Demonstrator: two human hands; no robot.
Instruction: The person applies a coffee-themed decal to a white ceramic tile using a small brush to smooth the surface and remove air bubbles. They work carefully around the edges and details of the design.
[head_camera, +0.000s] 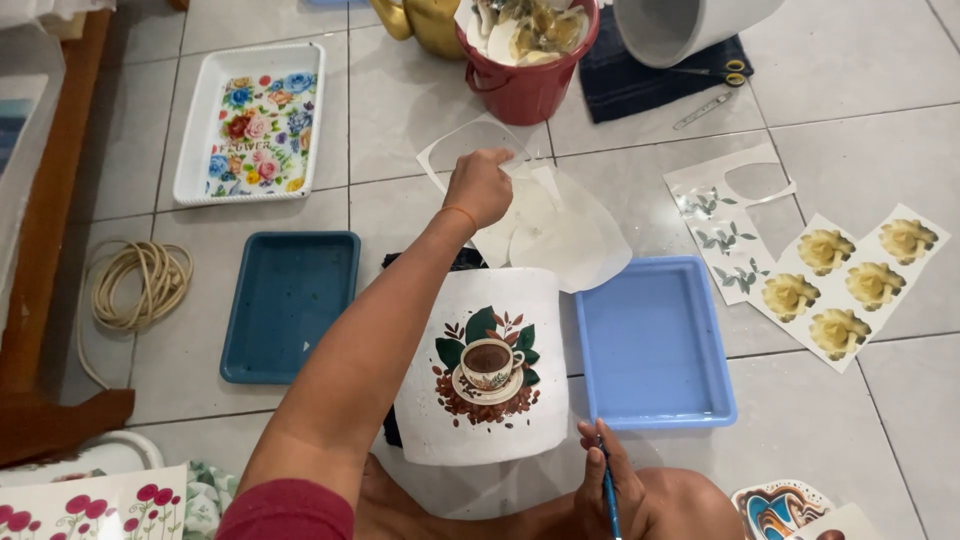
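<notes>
While the white pot (484, 365) with a coffee-cup picture lay before your knees, your left hand (479, 187) pinched white paper cutouts (550, 225) at twelve o'clock; your right hand (607, 487) gripped a blue brush (609, 497) at five o'clock, a light blue tray (654, 343) at three.

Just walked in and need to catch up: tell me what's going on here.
A person sits on the tiled floor with a white pot in front of them, a coffee cup picture on its side. Their left hand reaches onto the cut paper sheets beyond it. Their right hand holds a blue brush near the light blue tray.
</notes>
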